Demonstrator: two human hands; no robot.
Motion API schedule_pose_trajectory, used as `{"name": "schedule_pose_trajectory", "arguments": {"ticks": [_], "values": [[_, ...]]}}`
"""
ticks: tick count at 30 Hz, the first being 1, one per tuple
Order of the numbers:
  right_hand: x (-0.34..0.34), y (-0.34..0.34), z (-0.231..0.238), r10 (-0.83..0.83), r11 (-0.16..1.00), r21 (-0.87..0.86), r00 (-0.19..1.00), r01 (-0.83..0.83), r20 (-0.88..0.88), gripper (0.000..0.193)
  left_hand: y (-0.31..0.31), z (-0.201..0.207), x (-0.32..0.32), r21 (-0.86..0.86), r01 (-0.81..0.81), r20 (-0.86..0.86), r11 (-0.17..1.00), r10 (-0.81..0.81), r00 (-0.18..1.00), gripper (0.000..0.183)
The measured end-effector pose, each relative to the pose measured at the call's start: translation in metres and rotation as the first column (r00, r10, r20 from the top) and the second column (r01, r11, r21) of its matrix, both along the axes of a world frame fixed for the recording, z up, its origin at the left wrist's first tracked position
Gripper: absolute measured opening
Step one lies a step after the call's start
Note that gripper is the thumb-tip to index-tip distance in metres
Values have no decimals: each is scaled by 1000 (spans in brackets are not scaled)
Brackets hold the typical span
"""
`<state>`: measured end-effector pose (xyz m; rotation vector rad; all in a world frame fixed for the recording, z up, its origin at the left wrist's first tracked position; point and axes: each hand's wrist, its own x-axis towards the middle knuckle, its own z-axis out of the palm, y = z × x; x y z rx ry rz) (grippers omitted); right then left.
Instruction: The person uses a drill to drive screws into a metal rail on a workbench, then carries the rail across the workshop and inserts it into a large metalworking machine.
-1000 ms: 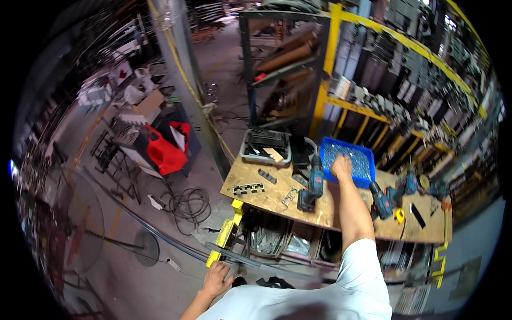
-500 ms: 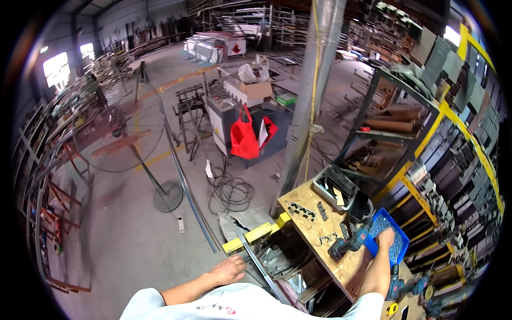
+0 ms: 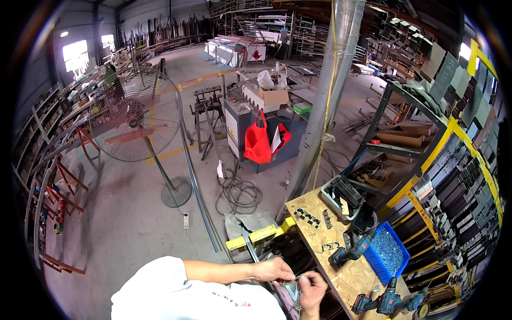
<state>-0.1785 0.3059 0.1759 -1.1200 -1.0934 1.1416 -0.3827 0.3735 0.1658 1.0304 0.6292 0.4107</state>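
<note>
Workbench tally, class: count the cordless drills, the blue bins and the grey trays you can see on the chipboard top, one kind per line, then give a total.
Cordless drills: 3
Blue bin of small parts: 1
Grey tray: 1
Total: 5

My left hand reaches in from the left on a bare forearm, fingers pinched together. My right hand rises from below, curled, its fingertips meeting the left's, the 2 hands touching.
</note>
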Motion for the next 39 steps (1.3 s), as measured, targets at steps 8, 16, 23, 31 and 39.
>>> {"name": "schedule_pose_trajectory", "arguments": {"ticks": [8,16,23,31,39], "values": [[9,-48,-24,17,1000,-11,1000,-17,5,12,-25,0,26,-300,153,104,941,-127,986,22],[112,-84,-39,-972,208,-120,191,971,-137,20,-44,8,7,-325,85,96,942,-56,994,32],[221,-79,-72,-873,488,143,484,861,67,74,-53,-11,-22,-488,129,239,863,-10,971,35],[300,-53,-112,-824,566,28,566,824,9,41,-53,0,-58,-484,4,193,875,102,976,39],[98,-69,60,-961,274,243,273,931,38,21,-17,-22,-61,-576,-70,141,815,183,973,22]]}}
